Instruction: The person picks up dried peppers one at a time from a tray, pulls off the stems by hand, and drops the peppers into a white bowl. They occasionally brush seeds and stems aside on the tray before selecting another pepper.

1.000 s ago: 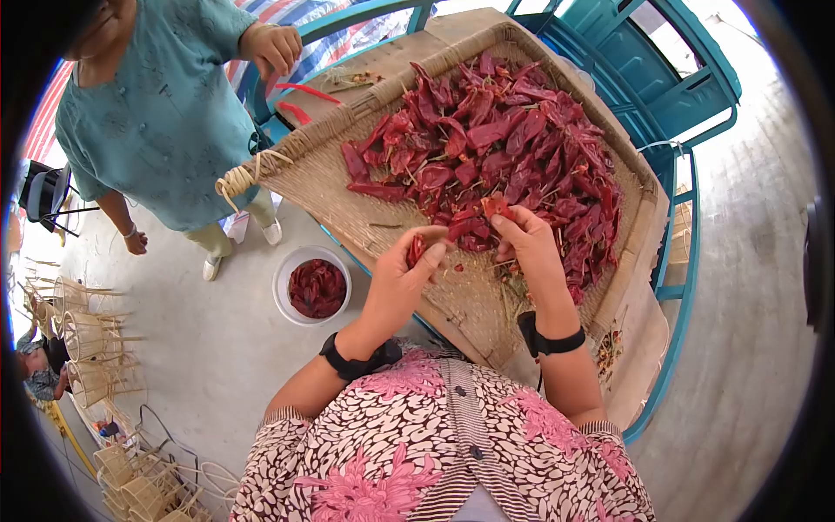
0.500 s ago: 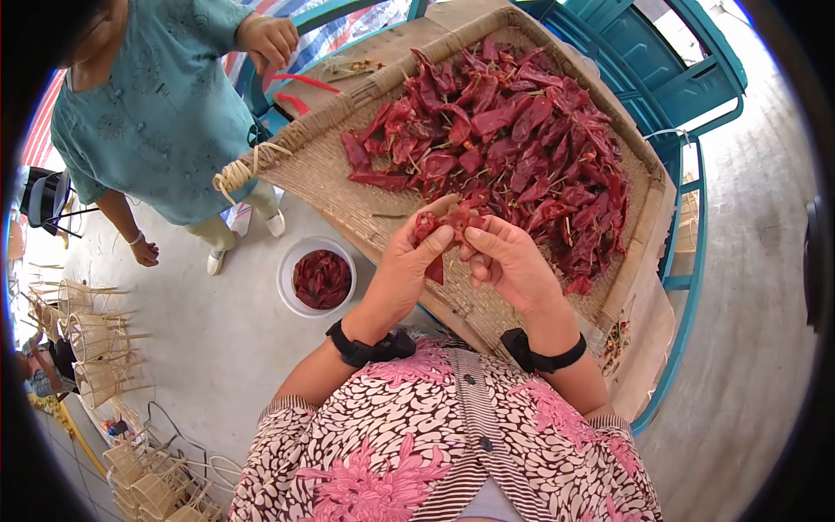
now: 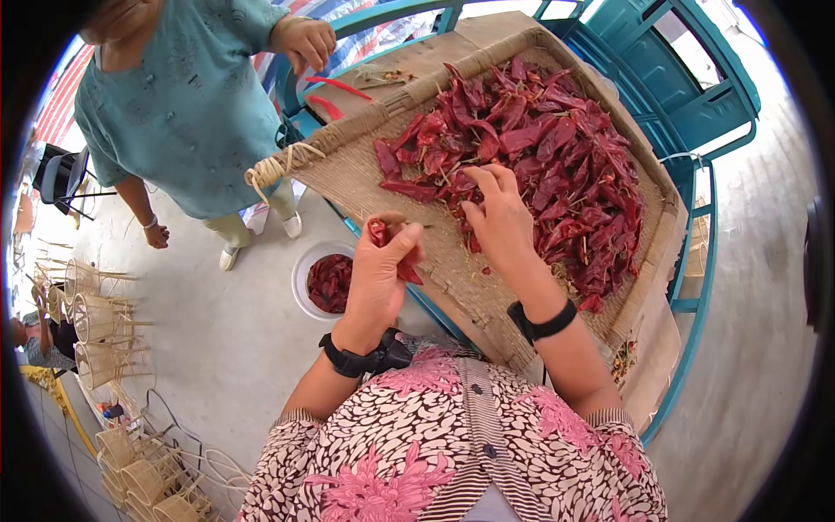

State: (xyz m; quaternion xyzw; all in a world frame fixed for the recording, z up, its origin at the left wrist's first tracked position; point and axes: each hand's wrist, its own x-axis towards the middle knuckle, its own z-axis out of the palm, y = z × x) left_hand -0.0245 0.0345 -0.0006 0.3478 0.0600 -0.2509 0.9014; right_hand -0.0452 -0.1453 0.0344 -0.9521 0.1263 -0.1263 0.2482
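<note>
Right hand [image 3: 504,219] parted from left hand [image 3: 376,271] — over peppers [image 3: 544,139].

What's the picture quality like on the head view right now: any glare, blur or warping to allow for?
Head view: strong fisheye bending, with black rounded corners; glare pales the floor at upper right; the left hand looks slightly smeared around its fingertips; the red chilies on the tray are fairly clear, without harsh shadows.

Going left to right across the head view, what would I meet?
Black chair, white tub, left hand holding a red pepper, right hand, teal rail on the right side.
</note>
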